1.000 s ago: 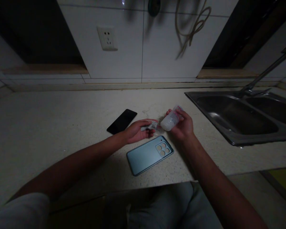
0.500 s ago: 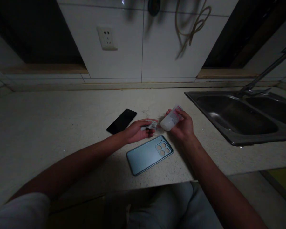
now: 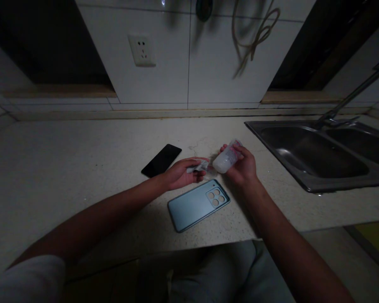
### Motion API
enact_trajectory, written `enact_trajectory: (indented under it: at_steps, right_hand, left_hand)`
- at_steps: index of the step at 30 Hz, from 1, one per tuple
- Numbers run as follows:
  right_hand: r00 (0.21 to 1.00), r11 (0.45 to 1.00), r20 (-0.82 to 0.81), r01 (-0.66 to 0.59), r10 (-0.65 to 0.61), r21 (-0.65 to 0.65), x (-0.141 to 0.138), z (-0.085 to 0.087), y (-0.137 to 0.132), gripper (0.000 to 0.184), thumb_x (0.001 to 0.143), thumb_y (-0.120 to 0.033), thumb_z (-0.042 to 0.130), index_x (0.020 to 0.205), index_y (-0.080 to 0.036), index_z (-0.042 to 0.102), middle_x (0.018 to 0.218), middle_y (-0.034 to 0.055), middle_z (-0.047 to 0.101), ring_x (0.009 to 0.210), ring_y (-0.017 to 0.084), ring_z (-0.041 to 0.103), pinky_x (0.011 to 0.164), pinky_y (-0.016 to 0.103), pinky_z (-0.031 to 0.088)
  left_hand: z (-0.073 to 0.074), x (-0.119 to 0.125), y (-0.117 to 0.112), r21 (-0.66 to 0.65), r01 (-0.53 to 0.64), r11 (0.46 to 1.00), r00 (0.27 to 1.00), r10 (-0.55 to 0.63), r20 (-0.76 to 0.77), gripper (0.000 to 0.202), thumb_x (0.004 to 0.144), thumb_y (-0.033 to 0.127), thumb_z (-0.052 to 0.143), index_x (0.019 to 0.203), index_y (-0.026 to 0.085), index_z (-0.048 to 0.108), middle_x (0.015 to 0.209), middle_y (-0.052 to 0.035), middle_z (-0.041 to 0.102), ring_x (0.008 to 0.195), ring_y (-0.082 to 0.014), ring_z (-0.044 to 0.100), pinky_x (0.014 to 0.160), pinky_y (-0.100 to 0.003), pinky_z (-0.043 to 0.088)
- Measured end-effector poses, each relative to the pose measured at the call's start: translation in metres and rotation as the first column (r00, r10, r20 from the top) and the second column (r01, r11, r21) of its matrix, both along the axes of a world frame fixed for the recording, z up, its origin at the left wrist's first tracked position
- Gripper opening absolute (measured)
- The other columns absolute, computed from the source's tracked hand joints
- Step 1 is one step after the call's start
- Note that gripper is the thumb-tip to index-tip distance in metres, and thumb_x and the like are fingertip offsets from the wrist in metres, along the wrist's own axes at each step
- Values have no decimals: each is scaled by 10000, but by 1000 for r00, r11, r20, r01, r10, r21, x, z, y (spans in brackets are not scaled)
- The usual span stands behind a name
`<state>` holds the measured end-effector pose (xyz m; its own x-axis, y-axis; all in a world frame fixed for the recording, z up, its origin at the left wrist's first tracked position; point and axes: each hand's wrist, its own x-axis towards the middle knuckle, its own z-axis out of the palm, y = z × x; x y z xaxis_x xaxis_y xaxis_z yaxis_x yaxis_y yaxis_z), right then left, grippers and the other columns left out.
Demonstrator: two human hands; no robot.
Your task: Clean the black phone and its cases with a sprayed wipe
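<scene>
My left hand (image 3: 183, 173) is closed on a crumpled whitish wipe (image 3: 198, 166), pinched between thumb and fingers. In my right hand (image 3: 244, 166) is a translucent white bottle (image 3: 226, 159) with pink marks, tilted with its rounded end toward the left hand. The wipe and the bottle are a small gap apart. Below both hands a blue-green phone case (image 3: 192, 207) lies on the counter, its camera cut-outs at the right end. A black phone (image 3: 162, 160) lies flat behind my left wrist, partly covered by it.
The pale speckled counter (image 3: 66, 160) runs back to a tiled wall with a socket (image 3: 142, 50). At the right a double steel sink (image 3: 316, 155) with a faucet (image 3: 337, 110) is set into it. A looped cord (image 3: 255, 42) hangs on the wall.
</scene>
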<state>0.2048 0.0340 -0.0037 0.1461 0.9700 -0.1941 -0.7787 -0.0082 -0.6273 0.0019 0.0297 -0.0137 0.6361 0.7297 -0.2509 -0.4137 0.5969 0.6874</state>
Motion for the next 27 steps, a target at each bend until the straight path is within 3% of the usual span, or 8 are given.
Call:
enact_trajectory:
  at_steps: [5, 27]
  right_hand:
    - [999, 997, -53, -9, 5, -83, -1, 7, -2, 143, 683, -157, 671, 817, -199, 643, 706, 13, 724, 666, 141, 682, 650, 256, 601]
    - [998, 996, -47, -53, 50, -67, 4, 4, -1, 197, 660, -160, 706, 837, -222, 645, 731, 9, 723, 705, 160, 681, 698, 295, 594]
  left_hand:
    - [0, 0, 0, -6, -2, 1000, 1000, 2, -9, 230, 885, 117, 588, 1069, 94, 724, 934, -127, 686, 708, -154, 629, 674, -296, 508]
    - [3, 1, -1, -15, -8, 1000, 1000, 8, -12, 230, 911, 111, 546, 1055, 88, 725, 878, -109, 677, 679, -155, 633, 649, -291, 506]
